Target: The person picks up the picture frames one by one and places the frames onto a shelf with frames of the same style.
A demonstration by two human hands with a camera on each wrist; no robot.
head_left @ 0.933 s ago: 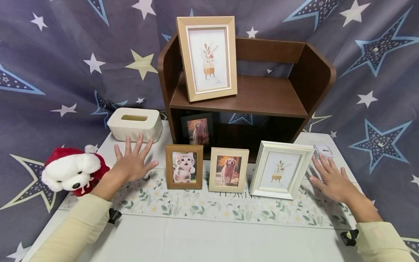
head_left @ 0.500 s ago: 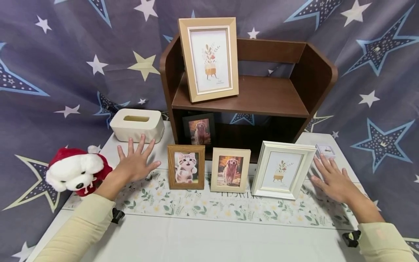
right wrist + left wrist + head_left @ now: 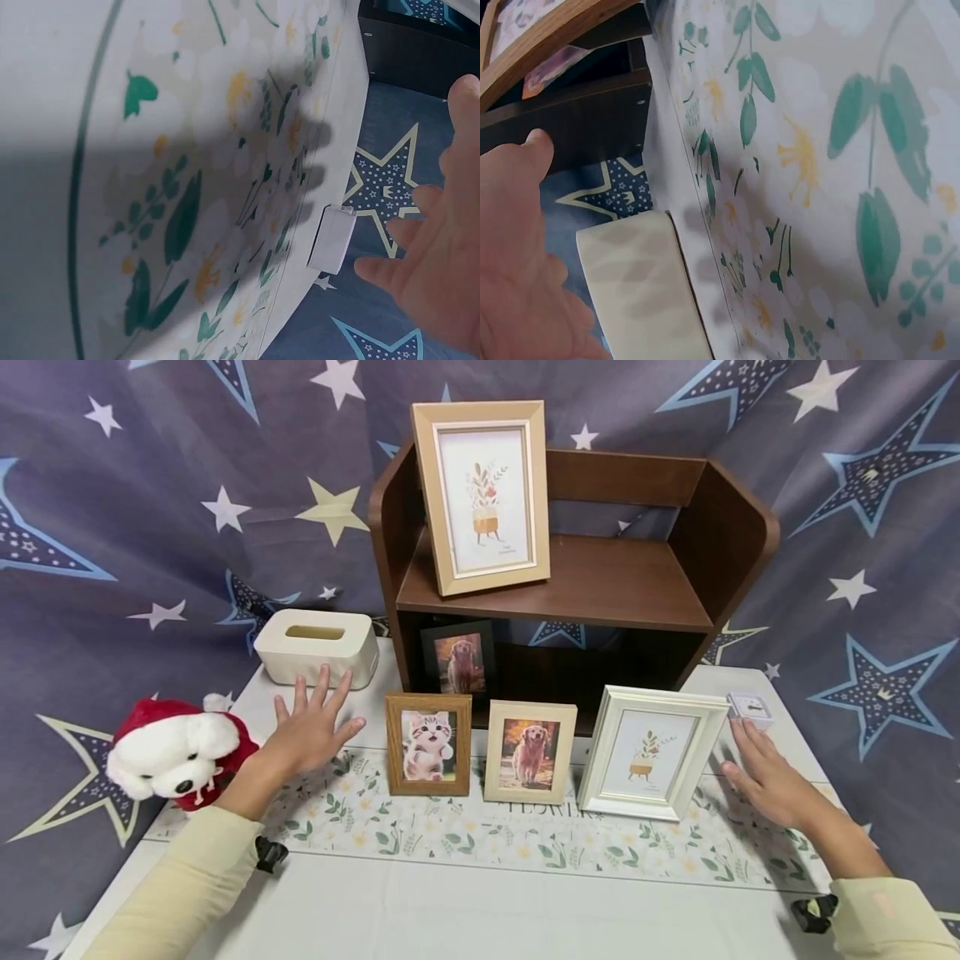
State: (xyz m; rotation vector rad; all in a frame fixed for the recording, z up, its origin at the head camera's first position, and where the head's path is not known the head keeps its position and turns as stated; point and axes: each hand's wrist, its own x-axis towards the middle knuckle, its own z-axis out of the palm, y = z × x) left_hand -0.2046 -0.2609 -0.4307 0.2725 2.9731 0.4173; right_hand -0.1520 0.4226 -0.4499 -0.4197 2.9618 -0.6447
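Observation:
My left hand (image 3: 309,733) hovers palm-down with fingers spread, between the plush dog in a red hat (image 3: 180,752) and the brown frame with a kitten picture (image 3: 429,743). Just beyond its fingertips stands a cream tissue box (image 3: 318,647). On the other side my right hand (image 3: 772,781) is held over the table, holding nothing, its fingers extended toward a small white clock (image 3: 750,708). Left of that hand leans a white frame with a plant print (image 3: 651,752). A light wood frame with a dog picture (image 3: 530,752) stands in the middle.
Behind the frames rises a dark brown shelf (image 3: 622,581). A large tan frame (image 3: 482,497) leans on its upper board, and a black frame (image 3: 459,662) stands in the lower bay. A floral runner (image 3: 480,835) crosses the white table (image 3: 450,910). Star-patterned cloth (image 3: 187,468) hangs behind.
The right hand's fingers have drawn closer together, and it has shifted slightly rightward. The left hand stays almost still. The whole scene shifts a little to the right in view.

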